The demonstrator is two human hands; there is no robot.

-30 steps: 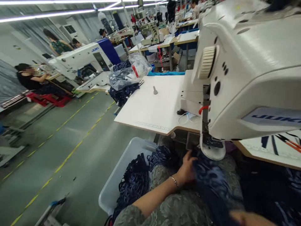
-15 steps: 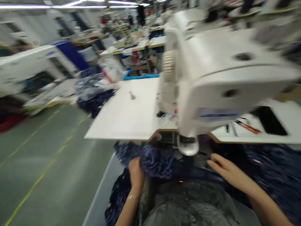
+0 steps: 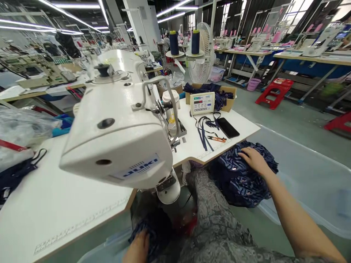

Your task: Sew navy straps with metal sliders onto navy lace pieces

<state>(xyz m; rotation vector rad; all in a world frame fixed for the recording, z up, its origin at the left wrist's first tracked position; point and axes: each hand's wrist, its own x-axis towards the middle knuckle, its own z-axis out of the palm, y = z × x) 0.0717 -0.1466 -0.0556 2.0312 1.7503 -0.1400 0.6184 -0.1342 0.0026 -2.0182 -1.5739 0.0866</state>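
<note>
My right hand (image 3: pixel 254 159) is on top of a bunched navy garment with a wavy light-blue pattern (image 3: pixel 238 184), at the table's right front edge. Its fingers curl onto the cloth. Low in the view, my left hand (image 3: pixel 139 245) is closed on dark navy fabric (image 3: pixel 157 230); its fingertips are partly hidden. Between the hands stands the white sewing machine (image 3: pixel 117 142), its rounded lower arm (image 3: pixel 168 190) with no cloth visible on it.
On the white table (image 3: pixel 82 204) are a control box (image 3: pixel 202 103), a black phone (image 3: pixel 228 127), orange-handled snips (image 3: pixel 217 139) and navy strips (image 3: pixel 203 135). A cardboard box (image 3: pixel 227 106) holds navy pieces. Translucent plastic bins (image 3: pixel 309 164) flank my legs. A red stool (image 3: pixel 275 93) stands at right.
The view has swung right. My right hand has moved from beside the machine's lower arm to the patterned pile at right. The fabric at the machine's lower arm has come away, and my left hand is lower.
</note>
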